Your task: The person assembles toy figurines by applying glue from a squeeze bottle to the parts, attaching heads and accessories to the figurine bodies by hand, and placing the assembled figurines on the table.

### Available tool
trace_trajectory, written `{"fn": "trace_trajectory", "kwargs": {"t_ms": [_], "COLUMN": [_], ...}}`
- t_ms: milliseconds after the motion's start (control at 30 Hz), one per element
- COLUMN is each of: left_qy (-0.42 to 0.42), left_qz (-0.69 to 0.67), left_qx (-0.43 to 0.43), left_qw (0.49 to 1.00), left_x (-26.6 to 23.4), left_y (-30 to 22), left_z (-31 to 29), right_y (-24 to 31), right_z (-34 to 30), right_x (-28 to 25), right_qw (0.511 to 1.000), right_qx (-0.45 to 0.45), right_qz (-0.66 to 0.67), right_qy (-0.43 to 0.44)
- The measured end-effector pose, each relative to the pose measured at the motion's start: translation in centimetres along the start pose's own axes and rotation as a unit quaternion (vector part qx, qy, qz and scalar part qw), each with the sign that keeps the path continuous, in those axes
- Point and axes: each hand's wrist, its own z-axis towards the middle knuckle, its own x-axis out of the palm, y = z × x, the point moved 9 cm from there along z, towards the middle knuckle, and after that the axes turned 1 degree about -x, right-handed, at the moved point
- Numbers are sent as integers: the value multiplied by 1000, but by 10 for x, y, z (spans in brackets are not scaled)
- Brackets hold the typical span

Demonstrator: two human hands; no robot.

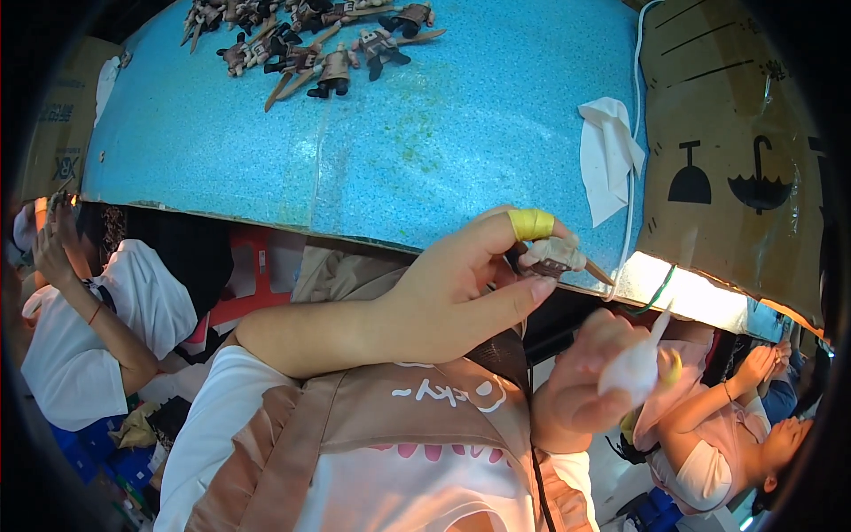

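Note:
My left hand (461,284) is closed, pinching a small toy figurine (554,255) between thumb and fingers just beyond the table's near edge. The figurine is pale with a brown body, and a pointed wooden stick juts from it to the right. Yellow tape wraps one finger of that hand. Below and to the right, my right hand (585,372) is closed around a small white squeeze bottle (631,371). Its thin nozzle points upward, apart from the figurine. This hand is somewhat blurred, and a bit of yellow wraps one of its fingers too.
Several similar figurines (332,66) with wooden sticks lie on the far left of the blue table (372,160). A white tissue (607,155) and a white cable (634,204) lie by a cardboard box (727,115) on the right. Other people sit at left and right.

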Motion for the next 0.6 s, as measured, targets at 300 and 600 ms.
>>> {"fn": "trace_trajectory", "kwargs": {"t_ms": [300,600], "left_qy": [-12,6], "left_qz": [162,209], "left_qx": [94,66], "left_qw": [982,976], "left_x": [-2,0], "left_y": [-14,-18], "left_z": [3,3], "right_y": [43,42], "right_z": [-24,-14], "right_x": [10,12], "right_qw": [974,966], "right_qx": [-200,-205], "right_qz": [-102,-156], "right_qy": [14,-17]}}
